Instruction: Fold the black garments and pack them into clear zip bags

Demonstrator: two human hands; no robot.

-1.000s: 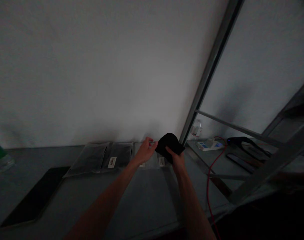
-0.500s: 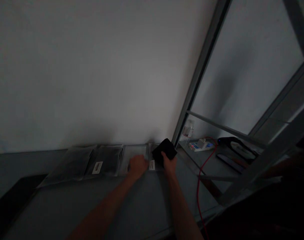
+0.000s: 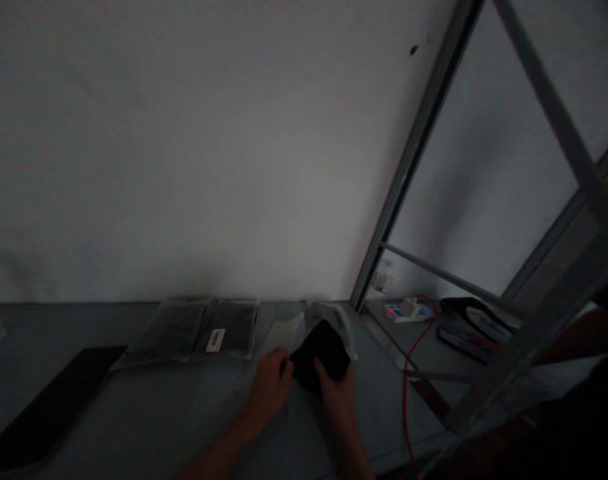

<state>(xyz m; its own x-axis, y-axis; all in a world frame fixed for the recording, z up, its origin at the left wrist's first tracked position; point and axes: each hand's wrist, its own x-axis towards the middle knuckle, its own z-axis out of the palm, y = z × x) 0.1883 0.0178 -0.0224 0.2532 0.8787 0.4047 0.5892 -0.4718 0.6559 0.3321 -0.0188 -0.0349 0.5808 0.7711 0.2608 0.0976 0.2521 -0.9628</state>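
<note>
My right hand (image 3: 338,395) grips a folded black cloth item (image 3: 320,353), thumb on top, above the grey table (image 3: 149,413). My left hand (image 3: 273,381) is closed on a clear plastic bag (image 3: 285,331), its fingertips right by the cloth's left edge. The bag stands up crumpled behind the fingers. Another clear bag (image 3: 345,321) lies behind the cloth, partly covered by it. To the left, two clear bags with dark contents lie side by side: a labelled bag (image 3: 237,325) and a wider bag (image 3: 169,332).
A flat black panel (image 3: 54,407) lies at the left. Metal frame bars (image 3: 409,160) rise on the right. Beyond them are a power strip (image 3: 407,311), a red cable (image 3: 405,407), a clear bottle (image 3: 383,277), a phone (image 3: 463,343) and another person's arm (image 3: 569,337).
My left hand has lifted and bunched the clear bag that lay flat beneath it. The black cloth has come nearer to me and to my left hand. The view has shifted slightly.
</note>
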